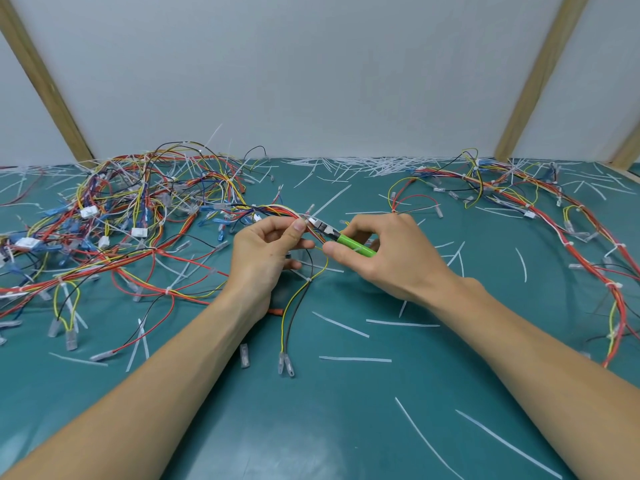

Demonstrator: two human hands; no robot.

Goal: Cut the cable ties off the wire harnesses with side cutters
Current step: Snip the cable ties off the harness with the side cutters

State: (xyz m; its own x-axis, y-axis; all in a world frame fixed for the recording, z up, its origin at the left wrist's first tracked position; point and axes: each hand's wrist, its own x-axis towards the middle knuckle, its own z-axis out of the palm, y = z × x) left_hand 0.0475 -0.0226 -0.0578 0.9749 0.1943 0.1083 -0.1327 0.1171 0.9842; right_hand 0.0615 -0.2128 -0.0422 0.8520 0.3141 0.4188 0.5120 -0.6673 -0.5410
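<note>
Teal matting [346, 427] (littered with cut white ties) lies under 2 hands at centre: left hand [266, 252] pinches a multicoloured wire harness [277, 211], right hand [388, 252] grips green-handled side cutters [341, 237] touching its white cable tie [309, 213].

side cutters [337, 236]: green handles, tip at white cable tie [309, 213] | wire harness [277, 212]: multicoloured bundle, lifted

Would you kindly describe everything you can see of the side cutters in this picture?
The side cutters have bright green handles, which look plastic-coated, and a small silver-and-black metal head. The right hand grips the handles, hiding much of them. The tool lies slanted, its head pointing up and left, above the green mat. Its tips meet the wire bundle pinched by the left hand, at a white cable tie.
</note>
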